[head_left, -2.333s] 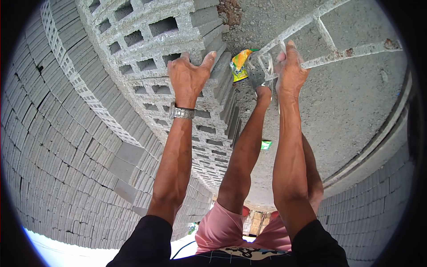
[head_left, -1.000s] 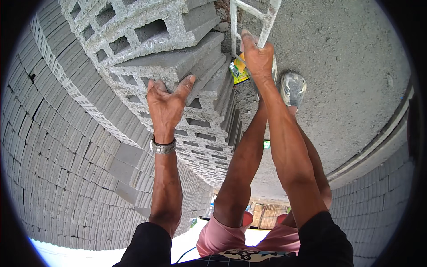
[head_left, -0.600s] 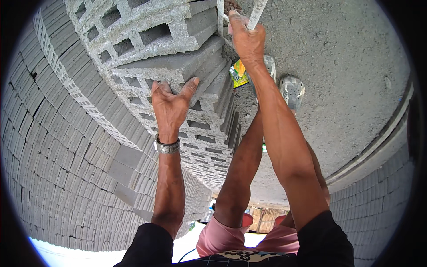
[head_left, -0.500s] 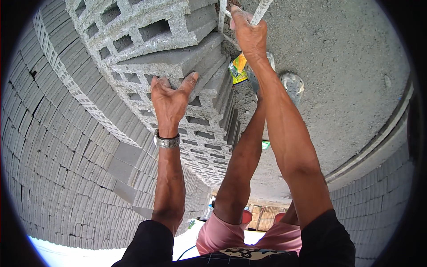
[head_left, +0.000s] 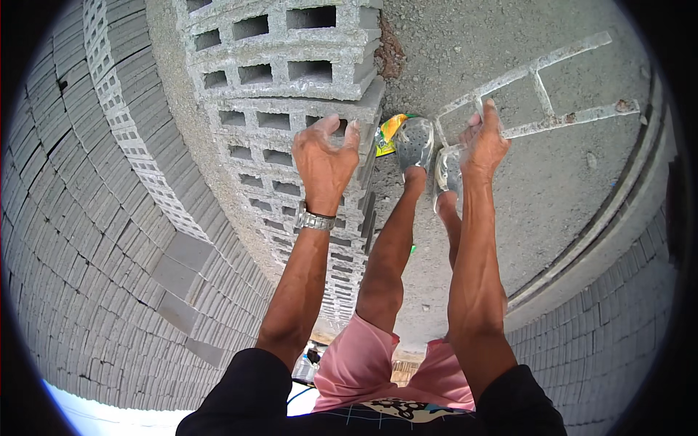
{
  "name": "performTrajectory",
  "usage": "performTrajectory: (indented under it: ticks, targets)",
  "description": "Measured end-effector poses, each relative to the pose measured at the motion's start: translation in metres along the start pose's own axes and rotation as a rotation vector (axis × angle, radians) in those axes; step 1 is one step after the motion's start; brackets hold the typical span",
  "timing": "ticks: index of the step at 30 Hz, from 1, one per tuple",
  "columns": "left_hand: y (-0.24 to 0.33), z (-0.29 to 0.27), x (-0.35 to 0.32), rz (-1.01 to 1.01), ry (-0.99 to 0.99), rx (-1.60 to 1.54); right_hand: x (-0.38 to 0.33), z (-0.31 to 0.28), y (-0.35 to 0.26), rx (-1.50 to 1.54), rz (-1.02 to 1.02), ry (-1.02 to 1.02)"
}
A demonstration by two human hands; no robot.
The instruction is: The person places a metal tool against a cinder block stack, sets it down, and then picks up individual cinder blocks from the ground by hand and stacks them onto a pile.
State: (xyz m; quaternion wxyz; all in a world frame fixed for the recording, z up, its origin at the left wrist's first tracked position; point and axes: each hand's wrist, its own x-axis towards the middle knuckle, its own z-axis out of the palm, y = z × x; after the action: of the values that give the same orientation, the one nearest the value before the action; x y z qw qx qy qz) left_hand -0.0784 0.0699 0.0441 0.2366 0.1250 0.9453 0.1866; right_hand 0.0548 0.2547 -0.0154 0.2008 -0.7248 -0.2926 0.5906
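My left hand point(head_left: 326, 156), with a metal watch point(head_left: 316, 218) on its wrist, is in front of the holed face of a stacked grey hollow concrete block point(head_left: 247, 120). Its thumb and fingers are apart, with nothing visible between them; whether the fingertips touch the block is unclear. My right hand point(head_left: 486, 144) is closed around a ladder-shaped metal frame point(head_left: 543, 94), pale with cement crust. Two long bars joined by crosspieces stretch from that hand toward the far right. The fingers partly hide the near end.
More hollow blocks point(head_left: 309, 22) rise in a stack beside my left hand. Long rows of blocks point(head_left: 80, 240) fill the left side, others point(head_left: 603, 312) the lower right. My clogs point(head_left: 416, 142) stand on rough ground beside a yellow-green wrapper point(head_left: 385, 145). A raised edge point(head_left: 596, 240) curves along the right.
My right hand has come down and right, swinging the metal frame out over the ground. My left hand has shifted right along the stack, its fingers off the block edge. The view has moved.
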Motion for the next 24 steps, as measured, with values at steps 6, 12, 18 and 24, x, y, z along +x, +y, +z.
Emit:
performTrajectory:
  ticks: [6,12,18,24]
  targets:
    - [0.017,-0.004,0.064,0.343,0.188,0.286,-0.013,0.038,-0.019,0.088,0.042,-0.031]
    - [0.019,0.038,0.104,0.001,0.002,0.383,0.026,0.071,-0.003,-0.022,-0.078,-0.167]
    - [0.003,0.001,0.099,-0.101,-0.096,0.144,0.051,0.095,-0.020,-0.097,-0.051,-0.216]
    - [0.012,-0.028,0.091,-0.120,-0.167,-0.031,0.048,0.125,-0.079,0.033,-0.191,-0.190]
